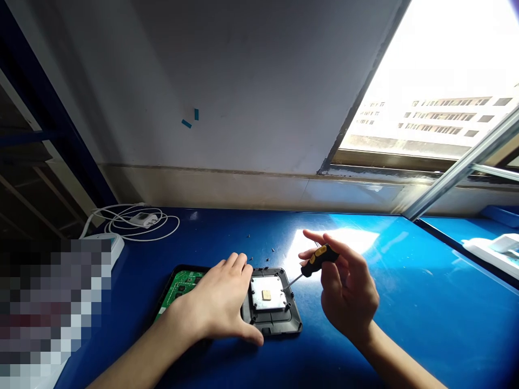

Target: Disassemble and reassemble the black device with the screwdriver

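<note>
My left hand (219, 297) reaches across a black plastic casing (295, 323), fingertips at its far edge and thumb at its near edge. A silver metal plate (259, 303) with a small tan square pad (266, 295) sits inside the casing. Partly under my left wrist, to the left, a green circuit board (184, 281) lies in a dark shell. My right hand (351, 286) grips a black-and-yellow screwdriver (319, 260) between thumb and fingers, other fingers stretched out. The shaft slants down left to the casing's right side; whether the tip touches a screw cannot be made out.
Several small screws (267, 260) lie on the blue table (405, 302) behind the casing. A white charger (144, 219) with coiled cable is at the back left, near a white power strip (117, 246). A wall and a bright window (438, 108) stand behind.
</note>
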`<action>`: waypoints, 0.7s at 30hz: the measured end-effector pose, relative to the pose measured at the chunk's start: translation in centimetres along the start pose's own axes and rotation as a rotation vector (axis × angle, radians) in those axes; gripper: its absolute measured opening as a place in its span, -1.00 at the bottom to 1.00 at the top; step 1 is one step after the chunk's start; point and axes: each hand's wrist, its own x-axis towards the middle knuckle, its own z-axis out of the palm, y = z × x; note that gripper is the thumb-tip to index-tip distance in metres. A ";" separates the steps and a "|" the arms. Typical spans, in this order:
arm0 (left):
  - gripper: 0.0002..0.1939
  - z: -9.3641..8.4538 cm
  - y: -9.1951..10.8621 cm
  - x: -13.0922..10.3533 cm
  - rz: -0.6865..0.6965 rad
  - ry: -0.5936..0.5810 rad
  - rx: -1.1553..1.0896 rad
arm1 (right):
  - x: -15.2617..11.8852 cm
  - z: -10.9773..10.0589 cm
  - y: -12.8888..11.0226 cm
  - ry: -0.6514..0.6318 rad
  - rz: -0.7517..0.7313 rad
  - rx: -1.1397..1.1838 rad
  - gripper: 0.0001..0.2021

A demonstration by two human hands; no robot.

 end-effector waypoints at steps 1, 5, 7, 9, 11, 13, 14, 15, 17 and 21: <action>-0.03 0.0 -0.1 0.0 0.003 0.001 -0.005 | 0.0 0.0 -0.1 0.013 -0.001 0.019 -0.50; -0.02 0.2 -0.2 0.0 0.017 0.020 -0.005 | -0.4 0.3 -0.3 0.020 -0.019 0.115 -0.45; -0.03 0.3 -0.1 0.1 0.019 0.041 0.002 | -0.7 0.5 -0.4 -0.002 -0.007 0.179 -0.46; -0.06 0.2 0.1 0.2 0.016 0.056 0.006 | -1.0 0.8 -0.4 -0.028 0.013 0.240 -0.47; -0.06 0.1 0.4 0.2 0.006 0.059 0.009 | -1.1 1.1 -0.3 -0.052 0.035 0.280 -0.48; -0.04 0.0 0.6 0.2 -0.002 0.052 0.008 | -1.2 1.4 -0.2 -0.069 0.059 0.293 -0.49; -0.04 -0.1 0.7 0.2 -0.003 0.047 0.007 | -1.2 1.5 -0.2 -0.073 0.070 0.291 -0.50; -0.04 -0.1 0.8 0.2 -0.001 0.045 0.007 | -1.2 1.6 -0.1 -0.074 0.081 0.287 -0.51; -0.06 -0.1 0.8 0.1 0.001 0.045 0.005 | -1.1 1.6 -0.1 -0.075 0.095 0.276 -0.53; -0.07 0.0 0.6 0.1 0.000 0.046 -0.006 | -1.0 1.6 -0.1 -0.070 0.105 0.256 -0.56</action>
